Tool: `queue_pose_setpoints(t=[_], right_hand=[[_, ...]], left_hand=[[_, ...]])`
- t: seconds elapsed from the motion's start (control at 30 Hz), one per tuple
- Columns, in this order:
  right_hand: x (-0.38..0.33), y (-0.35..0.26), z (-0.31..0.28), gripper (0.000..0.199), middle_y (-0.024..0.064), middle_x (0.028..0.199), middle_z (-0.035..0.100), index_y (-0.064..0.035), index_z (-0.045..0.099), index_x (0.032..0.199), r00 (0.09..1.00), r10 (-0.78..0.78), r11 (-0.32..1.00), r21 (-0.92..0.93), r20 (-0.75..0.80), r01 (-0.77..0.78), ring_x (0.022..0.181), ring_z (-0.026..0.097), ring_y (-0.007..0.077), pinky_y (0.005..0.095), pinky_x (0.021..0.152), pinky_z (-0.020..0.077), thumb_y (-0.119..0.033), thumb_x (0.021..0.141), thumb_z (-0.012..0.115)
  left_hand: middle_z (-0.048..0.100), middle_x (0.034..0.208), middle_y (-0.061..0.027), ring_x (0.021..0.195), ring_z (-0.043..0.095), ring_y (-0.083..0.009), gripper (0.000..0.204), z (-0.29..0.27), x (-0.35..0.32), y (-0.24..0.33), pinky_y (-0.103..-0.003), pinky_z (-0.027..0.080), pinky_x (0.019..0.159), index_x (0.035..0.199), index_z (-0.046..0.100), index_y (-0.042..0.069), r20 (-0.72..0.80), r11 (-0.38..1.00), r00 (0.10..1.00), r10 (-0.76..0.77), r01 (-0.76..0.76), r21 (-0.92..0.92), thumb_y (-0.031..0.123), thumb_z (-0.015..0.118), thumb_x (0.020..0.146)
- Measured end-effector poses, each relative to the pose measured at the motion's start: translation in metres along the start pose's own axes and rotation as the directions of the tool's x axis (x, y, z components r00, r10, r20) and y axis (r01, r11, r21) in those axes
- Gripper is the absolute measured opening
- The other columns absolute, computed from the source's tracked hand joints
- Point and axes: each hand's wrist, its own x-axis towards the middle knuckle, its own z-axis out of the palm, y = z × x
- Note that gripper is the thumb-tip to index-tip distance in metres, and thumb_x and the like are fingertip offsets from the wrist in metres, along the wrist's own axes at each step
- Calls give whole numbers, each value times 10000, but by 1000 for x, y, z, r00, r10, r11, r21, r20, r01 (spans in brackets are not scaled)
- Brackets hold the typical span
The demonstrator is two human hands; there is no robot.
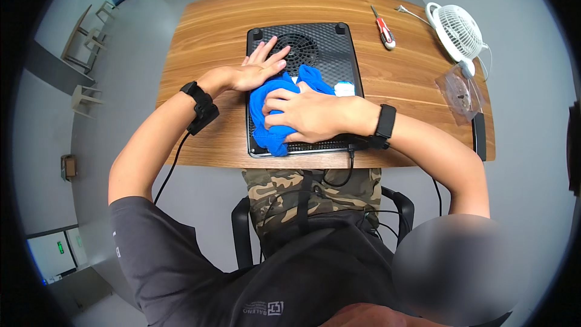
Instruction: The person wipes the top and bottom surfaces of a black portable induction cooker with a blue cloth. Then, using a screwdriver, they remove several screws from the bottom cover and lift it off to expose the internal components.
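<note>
A black flat appliance [334,54] lies on the wooden table with its underside up, showing round feet at the far corners and a round fan grille [301,48]. My left hand [259,68] rests on its left part, fingers spread over the edge of the grille. Bunched under my right hand [310,112] is a blue cloth [259,104], which the curled fingers grip and press against the near half of the appliance. A white and blue label [345,89] shows to the right of the cloth. The cloth and hand hide much of the near surface.
On the wooden table [212,30], a red and white screwdriver [384,29] lies at the far right. Beyond it stands a white fan [457,27] with its cord. A clear plastic bag [461,94] holding small dark bits and a black bar-shaped object [479,136] are near the right edge.
</note>
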Motion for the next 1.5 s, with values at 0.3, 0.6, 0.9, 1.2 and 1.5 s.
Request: queue_pose_setpoints(t=[0.3, 0.6, 0.9, 1.2, 1.5], right_hand=[[-94, 10, -27, 333, 86, 1353, 519, -172, 625, 1213, 982, 179, 984, -15, 52, -179, 1395, 386, 283, 551, 995, 380, -307, 918, 698], [-114, 64, 5, 429, 157, 1404, 456, -83, 535, 1303, 828, 427, 895, 38, -362, -445, 1368, 371, 387, 544, 1067, 404, -239, 931, 683], [-99, 105, 22, 591, 304, 1348, 447, -20, 440, 1390, 529, 697, 709, 361, -484, -605, 1242, 442, 496, 518, 1087, 369, -400, 977, 628], [-164, 52, 14, 606, 224, 1359, 481, -21, 475, 1374, 604, 782, 621, 115, -151, -775, 1293, 444, 428, 593, 1067, 355, -429, 960, 644], [-152, 92, -35, 665, 206, 1347, 528, -6, 558, 1329, 633, 739, 661, 70, -230, -747, 1280, 513, 388, 552, 1066, 416, -526, 928, 660]], left_hand=[[-173, 1673, -185, 1539, -112, -439, 961, 13, 2, 1, -605, 111, 1234, 1635, -15, 273, -49, 966, 998, 47, -33, 255, 688, 513, 949], [-166, 1670, -202, 1532, -102, -468, 960, 14, 1, 0, -629, 108, 1222, 1635, -19, 268, -59, 963, 997, 58, -40, 267, 659, 535, 955], [-153, 1668, -224, 1534, -79, -476, 961, 16, 1, 0, -612, 106, 1226, 1637, -6, 258, -80, 962, 994, 71, -47, 268, 624, 566, 956], [-158, 1663, -239, 1530, -90, -483, 964, 17, 6, 1, -606, 100, 1228, 1637, -9, 241, -72, 959, 996, 59, -37, 281, 651, 538, 957], [-132, 1668, -245, 1532, -59, -490, 961, 24, 0, -8, -604, 113, 1225, 1640, 29, 236, -131, 963, 989, 67, -30, 267, 657, 548, 949]])
